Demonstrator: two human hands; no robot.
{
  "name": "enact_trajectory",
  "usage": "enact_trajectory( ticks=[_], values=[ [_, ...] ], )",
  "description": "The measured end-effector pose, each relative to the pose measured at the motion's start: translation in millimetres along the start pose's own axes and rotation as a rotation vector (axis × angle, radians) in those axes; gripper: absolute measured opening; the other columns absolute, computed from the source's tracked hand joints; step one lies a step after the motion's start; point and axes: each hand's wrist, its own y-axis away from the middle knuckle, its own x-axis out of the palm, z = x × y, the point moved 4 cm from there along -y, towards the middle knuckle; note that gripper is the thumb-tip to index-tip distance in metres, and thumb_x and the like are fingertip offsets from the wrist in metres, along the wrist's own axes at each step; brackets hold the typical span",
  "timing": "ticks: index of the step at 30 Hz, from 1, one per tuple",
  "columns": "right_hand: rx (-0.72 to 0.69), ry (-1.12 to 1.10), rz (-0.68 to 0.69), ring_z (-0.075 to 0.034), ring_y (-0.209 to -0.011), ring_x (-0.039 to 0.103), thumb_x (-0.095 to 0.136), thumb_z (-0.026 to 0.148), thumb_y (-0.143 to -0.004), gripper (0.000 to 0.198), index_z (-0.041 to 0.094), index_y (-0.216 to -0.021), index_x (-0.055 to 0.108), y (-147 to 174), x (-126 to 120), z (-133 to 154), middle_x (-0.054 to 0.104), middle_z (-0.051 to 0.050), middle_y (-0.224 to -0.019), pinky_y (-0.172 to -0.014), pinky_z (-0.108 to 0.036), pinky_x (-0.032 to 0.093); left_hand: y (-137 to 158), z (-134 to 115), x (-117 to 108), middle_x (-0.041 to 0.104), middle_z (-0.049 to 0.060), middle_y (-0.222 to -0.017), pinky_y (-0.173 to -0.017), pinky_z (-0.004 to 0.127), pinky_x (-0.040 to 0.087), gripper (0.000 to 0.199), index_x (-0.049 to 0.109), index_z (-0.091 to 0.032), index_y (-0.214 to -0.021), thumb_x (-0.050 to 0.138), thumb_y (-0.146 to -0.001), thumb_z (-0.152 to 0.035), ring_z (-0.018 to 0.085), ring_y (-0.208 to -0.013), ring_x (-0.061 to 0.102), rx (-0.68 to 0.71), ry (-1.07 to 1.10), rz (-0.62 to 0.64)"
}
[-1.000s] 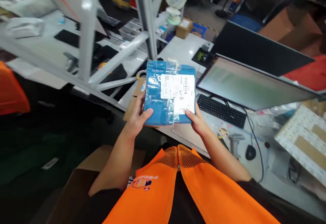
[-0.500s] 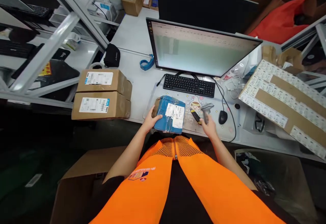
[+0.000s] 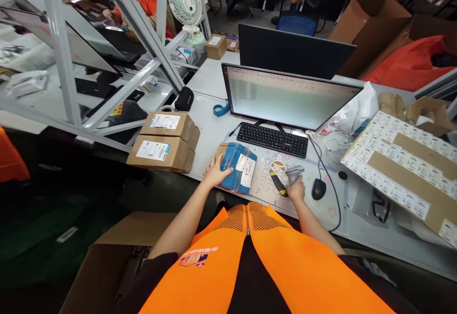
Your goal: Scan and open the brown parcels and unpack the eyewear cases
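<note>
A cardboard box wrapped in blue tape (image 3: 231, 164) with white labels sits at the desk's front edge. My left hand (image 3: 214, 172) grips its left side, thumb on the blue face and fingers against the brown cardboard. In my right hand (image 3: 296, 189) is the handle of a grey barcode scanner (image 3: 294, 171), its head pointing away from me. A black and yellow utility knife (image 3: 278, 184) lies between the box and the scanner, close to my right fingers.
Labelled brown boxes (image 3: 152, 150) are stacked at the desk's left edge. Behind the work area stand a keyboard (image 3: 272, 139) and a monitor (image 3: 285, 96). A mouse (image 3: 319, 189) and a large sticker-covered cardboard piece (image 3: 400, 161) are on the right. A person in orange (image 3: 146, 1) is at the far left.
The head view has tilted up, bringing the fan and far room into sight. The box is turned and tilted somewhat, with my left hand further over its left side. The scanner stays in my right hand.
</note>
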Motion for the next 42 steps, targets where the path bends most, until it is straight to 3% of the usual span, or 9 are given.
enact_trajectory(
  ticks=[5, 9, 13, 17, 20, 24, 32, 36, 42],
  values=[
    [-0.077, -0.162, 0.036, -0.036, -0.115, 0.076, 0.062, 0.029, -0.095, 0.069, 0.004, -0.158, 0.052, -3.3, -26.6, 3.3, 0.076, -0.025, -0.128, -0.098, -0.042, 0.059, 2.0, -4.9, 1.9, 0.013, 0.013, -0.188, -0.129, 0.072, 0.028, 0.112, 0.027, -0.038, -0.178, 0.077, -0.083, -0.072, 0.057, -0.164, 0.028, -0.046, 0.001, -0.003],
    [-0.362, -0.306, 0.333, -0.026, -0.071, 0.073, 0.064, 0.038, -0.093, 0.044, 0.012, -0.126, 0.076, 21.2, -52.5, 13.2, 0.075, -0.007, -0.080, -0.073, -0.035, 0.059, 1.3, -3.4, -0.8, 0.012, 0.012, -0.188, -0.131, 0.071, 0.026, 0.112, 0.026, -0.037, -0.179, 0.076, -0.084, -0.072, 0.057, -0.164, 0.028, -0.053, -0.007, 0.013],
    [-0.666, -0.304, 0.408, -0.026, -0.081, 0.073, 0.071, 0.039, -0.084, 0.037, 0.016, -0.111, 0.081, 53.1, -73.0, 39.4, 0.078, -0.005, -0.085, -0.079, -0.034, 0.059, -2.0, -1.1, -2.2, 0.012, 0.015, -0.188, -0.132, 0.070, 0.023, 0.109, 0.024, -0.034, -0.179, 0.072, -0.088, -0.069, 0.053, -0.167, 0.025, -0.028, -0.035, 0.037],
    [-0.770, -0.202, 0.369, -0.029, -0.095, 0.075, 0.071, 0.033, -0.083, 0.030, 0.019, -0.108, 0.080, 60.0, -73.3, 61.4, 0.082, -0.005, -0.098, -0.089, -0.036, 0.058, -2.8, 0.8, -0.5, 0.012, 0.015, -0.188, -0.133, 0.068, 0.022, 0.110, 0.024, -0.034, -0.179, 0.072, -0.087, -0.071, 0.051, -0.167, 0.026, -0.031, -0.044, 0.026],
    [-0.739, -0.090, 0.304, -0.033, -0.105, 0.075, 0.072, 0.037, -0.089, 0.032, 0.019, -0.115, 0.078, 48.0, -62.9, 61.4, 0.082, -0.010, -0.109, -0.094, -0.037, 0.056, -1.9, 1.9, 0.8, 0.011, 0.014, -0.188, -0.133, 0.068, 0.023, 0.113, 0.023, -0.036, -0.179, 0.073, -0.085, -0.074, 0.052, -0.167, 0.027, -0.046, -0.028, 0.021],
    [-0.478, 0.053, 0.162, -0.036, -0.114, 0.075, 0.060, 0.042, -0.102, 0.044, 0.015, -0.136, 0.070, 18.6, -41.6, 39.7, 0.079, -0.019, -0.122, -0.096, -0.039, 0.054, -0.9, 3.2, -1.3, 0.012, 0.015, -0.188, -0.132, 0.069, 0.026, 0.116, 0.026, -0.037, -0.178, 0.075, -0.081, -0.077, 0.054, -0.166, 0.027, -0.079, 0.003, 0.025],
    [-0.202, 0.074, 0.003, -0.042, -0.139, 0.062, 0.057, 0.038, -0.102, 0.093, 0.003, -0.177, 0.012, -6.5, 3.1, 4.6, 0.058, -0.032, -0.153, -0.114, -0.050, 0.050, -1.0, 5.2, -5.8, 0.014, 0.014, -0.187, -0.132, 0.070, 0.026, 0.111, 0.023, -0.038, -0.179, 0.072, -0.086, -0.074, 0.052, -0.166, 0.027, -0.071, 0.002, 0.039],
    [-0.142, -0.010, -0.031, -0.043, -0.131, 0.067, 0.056, 0.046, -0.103, 0.087, 0.001, -0.172, 0.028, -21.3, -10.5, 7.2, 0.061, -0.033, -0.149, -0.112, -0.051, 0.050, -1.9, 7.0, -4.8, 0.013, 0.015, -0.187, -0.133, 0.069, 0.025, 0.108, 0.023, -0.037, -0.179, 0.071, -0.088, -0.072, 0.051, -0.168, 0.025, -0.069, -0.008, 0.037],
    [-0.266, 0.013, -0.201, -0.036, -0.145, 0.057, 0.051, 0.026, -0.106, 0.061, 0.003, -0.162, 0.050, -66.1, -64.5, 58.1, 0.060, -0.028, -0.156, -0.121, -0.042, 0.043, -4.5, 9.8, -4.0, 0.013, 0.015, -0.188, -0.135, 0.067, 0.022, 0.107, 0.021, -0.033, -0.179, 0.069, -0.091, -0.070, 0.048, -0.170, 0.021, -0.052, -0.023, 0.030]
  ],
)
